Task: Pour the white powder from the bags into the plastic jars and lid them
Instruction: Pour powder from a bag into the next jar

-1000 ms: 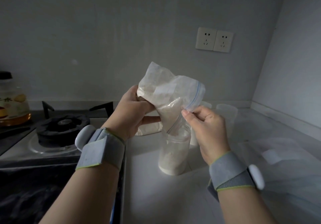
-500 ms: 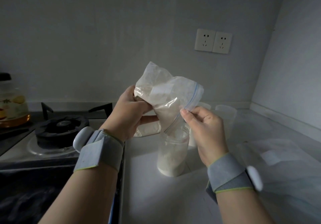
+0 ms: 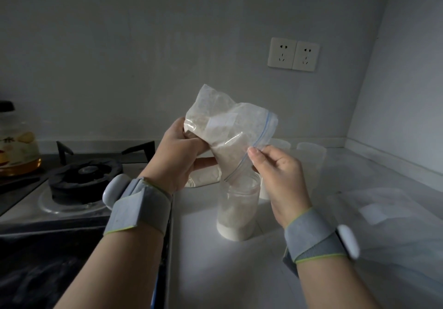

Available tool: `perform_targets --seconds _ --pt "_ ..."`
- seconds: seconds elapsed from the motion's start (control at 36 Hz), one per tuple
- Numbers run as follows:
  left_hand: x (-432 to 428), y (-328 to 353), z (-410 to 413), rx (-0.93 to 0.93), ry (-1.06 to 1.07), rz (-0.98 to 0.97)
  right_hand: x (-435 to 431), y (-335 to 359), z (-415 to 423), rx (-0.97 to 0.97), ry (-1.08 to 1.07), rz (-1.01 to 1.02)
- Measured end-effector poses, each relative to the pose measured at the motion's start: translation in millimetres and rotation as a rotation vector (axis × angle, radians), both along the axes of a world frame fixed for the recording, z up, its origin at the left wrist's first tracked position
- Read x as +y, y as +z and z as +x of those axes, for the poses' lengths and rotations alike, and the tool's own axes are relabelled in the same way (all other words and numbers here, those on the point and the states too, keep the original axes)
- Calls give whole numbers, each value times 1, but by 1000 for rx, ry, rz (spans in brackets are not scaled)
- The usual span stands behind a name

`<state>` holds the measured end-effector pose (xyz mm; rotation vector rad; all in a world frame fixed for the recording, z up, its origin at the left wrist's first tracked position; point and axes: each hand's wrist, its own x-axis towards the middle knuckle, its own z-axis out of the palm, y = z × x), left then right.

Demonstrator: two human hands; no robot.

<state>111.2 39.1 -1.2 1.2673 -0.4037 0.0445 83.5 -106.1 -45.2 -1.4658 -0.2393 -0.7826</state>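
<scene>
Looking down, we see our two arms first, each with a grey band (image 3: 139, 205) round the wrist. Our left hand (image 3: 177, 155) grips the bunched bottom end of a clear zip bag (image 3: 227, 126) and holds it up high, tipped over. Our right hand (image 3: 278, 179) pinches the bag's blue zip edge between thumb and fingers, low down near the mouth. The mouth of the bag points down into a clear plastic jar (image 3: 237, 208). The jar stands upright on the white counter (image 3: 215, 272), between our two hands. White powder (image 3: 233, 230) lies in the bottom of the jar, and more of it sits in the low corner of the bag.

On the right, an empty clear bag (image 3: 374, 212) lies flat on the counter. On the left is a black stove burner (image 3: 84, 179). Just behind the jar, another bag of powder (image 3: 206, 179) lies on its side. Farther back stand two more clear jars (image 3: 311, 160). A bottle of yellow oil (image 3: 16, 150) stands at the far left, by the stove. Up on the wall are two white sockets (image 3: 293, 54).
</scene>
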Motion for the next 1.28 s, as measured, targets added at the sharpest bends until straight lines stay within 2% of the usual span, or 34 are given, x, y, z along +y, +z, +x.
perform_targets --seconds 0.47,0.92,1.28 --pt "0 2 -2 -23 12 17 -3 -1 2 -27 -49 -43" --pt "2 1 1 -47 58 -29 -6 -2 5 -53 -49 11" --pt "8 -1 10 -56 188 98 -6 -4 7 -38 -36 -5"
